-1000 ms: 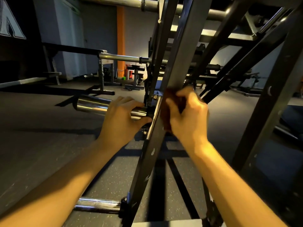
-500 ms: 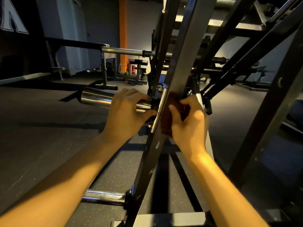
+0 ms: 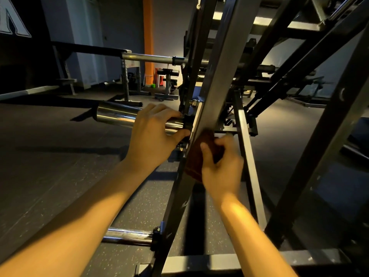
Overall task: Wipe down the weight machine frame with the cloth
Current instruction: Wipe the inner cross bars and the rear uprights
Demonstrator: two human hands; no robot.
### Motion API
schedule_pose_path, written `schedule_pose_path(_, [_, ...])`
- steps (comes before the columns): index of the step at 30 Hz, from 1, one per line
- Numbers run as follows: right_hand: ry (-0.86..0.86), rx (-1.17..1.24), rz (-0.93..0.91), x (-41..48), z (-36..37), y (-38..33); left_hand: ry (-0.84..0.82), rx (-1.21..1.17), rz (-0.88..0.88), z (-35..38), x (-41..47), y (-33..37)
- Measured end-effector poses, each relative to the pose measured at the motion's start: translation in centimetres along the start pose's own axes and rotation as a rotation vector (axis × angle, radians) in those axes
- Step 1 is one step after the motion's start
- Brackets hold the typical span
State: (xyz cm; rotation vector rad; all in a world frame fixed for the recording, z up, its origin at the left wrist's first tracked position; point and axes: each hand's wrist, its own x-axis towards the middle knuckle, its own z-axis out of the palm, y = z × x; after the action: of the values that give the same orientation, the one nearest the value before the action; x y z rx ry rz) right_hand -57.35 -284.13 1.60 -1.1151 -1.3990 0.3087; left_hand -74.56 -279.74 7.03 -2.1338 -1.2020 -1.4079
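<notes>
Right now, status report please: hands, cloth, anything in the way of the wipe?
Left hand grips chrome weight peg. Right hand presses dark red cloth on slanted frame beam. Bolts beside cloth, left of beam.

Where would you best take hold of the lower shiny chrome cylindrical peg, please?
Wrap the lower chrome peg round its bare shaft from above, left of the black collar: it juts level, leftward from the slanted dark steel beam. The left hand grips the upper chrome sleeve; the right hand holds the brown cloth.
</notes>
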Motion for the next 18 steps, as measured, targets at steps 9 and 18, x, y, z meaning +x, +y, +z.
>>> schedule_pose_path(9, [-0.076,-0.133,0.124,2.0,-1.7,-1.8,0.086,-0.057,0.002,-0.1,-5.4,0.6])
schedule_pose_path(18, [-0.111,-0.166,0.018,-7.6,3.1,5.7,-0.131,-0.118,-0.288,2.4,-11.3,-1.4])
